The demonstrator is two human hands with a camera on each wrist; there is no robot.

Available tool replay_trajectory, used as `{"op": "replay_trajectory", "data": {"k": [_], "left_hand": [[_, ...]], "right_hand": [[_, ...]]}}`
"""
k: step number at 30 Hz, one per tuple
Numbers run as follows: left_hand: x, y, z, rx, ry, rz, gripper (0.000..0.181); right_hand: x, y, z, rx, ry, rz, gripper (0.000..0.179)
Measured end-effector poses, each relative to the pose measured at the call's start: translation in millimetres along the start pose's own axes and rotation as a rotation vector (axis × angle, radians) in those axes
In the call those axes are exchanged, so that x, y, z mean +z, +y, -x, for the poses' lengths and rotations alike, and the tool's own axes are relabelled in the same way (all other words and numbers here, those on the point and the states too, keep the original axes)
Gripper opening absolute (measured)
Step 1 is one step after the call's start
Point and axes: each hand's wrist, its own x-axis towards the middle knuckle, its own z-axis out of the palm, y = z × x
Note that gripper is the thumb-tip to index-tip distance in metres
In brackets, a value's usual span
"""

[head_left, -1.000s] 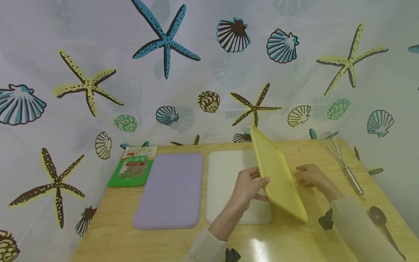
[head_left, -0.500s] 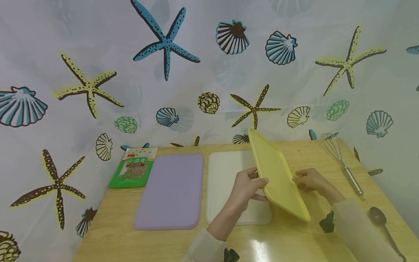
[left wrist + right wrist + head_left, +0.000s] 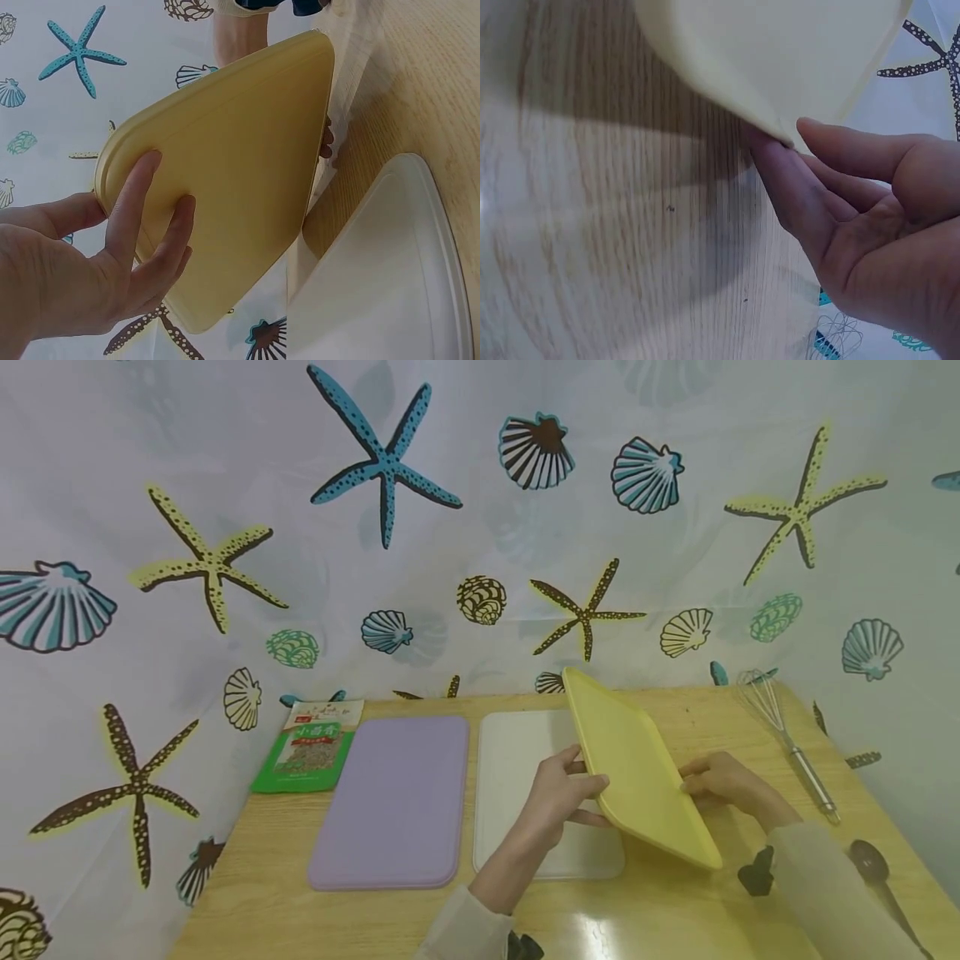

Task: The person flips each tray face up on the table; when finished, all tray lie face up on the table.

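In the head view a yellow tray (image 3: 637, 768) stands tilted, its left side raised above the table and its right side low. My left hand (image 3: 558, 793) grips its raised left edge, thumb on the upper face. The left wrist view shows the fingers of that left hand (image 3: 112, 255) spread against the tray's underside (image 3: 232, 165). My right hand (image 3: 731, 785) holds the lower right edge. In the right wrist view, the right hand (image 3: 870, 195) has its fingers under the tray's edge (image 3: 727, 105) and its thumb over it. Partly behind the tray lies a white tray (image 3: 517, 827).
A purple tray (image 3: 393, 802) lies left of the white one, with a green seasoning packet (image 3: 307, 747) beyond it. At the table's right side are a whisk (image 3: 795, 747) and a brown spoon (image 3: 873, 864). A patterned curtain (image 3: 420, 560) hangs behind the wooden table (image 3: 247, 893).
The yellow tray has tipped flatter, its upper edge moving left and down. My right hand has closed the small gap and now holds the right edge. The left hand has kept its grip.
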Motion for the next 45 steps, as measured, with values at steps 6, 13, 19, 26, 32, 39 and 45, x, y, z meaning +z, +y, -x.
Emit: {"op": "replay_trajectory", "data": {"k": [6, 13, 19, 26, 32, 39, 45], "left_hand": [[-1.3, -3.2, -2.2, 0.001, -0.015, -0.003, 0.066], [-5.0, -9.0, -8.6, -0.023, 0.010, -0.008, 0.069], [-8.4, -16.6, -16.2, -0.050, 0.008, 0.016, 0.067], [-11.2, -25.6, -26.5, -0.083, 0.008, 0.005, 0.068], [-11.1, -30.2, -35.1, -0.073, 0.035, -0.024, 0.060], [-7.8, -34.0, -45.9, -0.082, 0.034, -0.067, 0.057], [-0.6, -33.3, -49.5, -0.132, -0.003, -0.098, 0.059]], "right_hand": [[-5, 2, 4.8, -0.029, 0.012, 0.048, 0.046], [-7, 5, 12.8, -0.010, 0.008, -0.010, 0.046], [-7, 13, 19.5, 0.011, 0.027, 0.002, 0.047], [-12, 19, 27.0, 0.012, 0.075, 0.006, 0.048], [-21, 19, 29.0, 0.053, 0.136, 0.064, 0.047], [-32, 17, 30.3, 0.060, 0.182, 0.086, 0.047], [-44, 18, 33.0, 0.054, 0.210, 0.144, 0.046]]}}
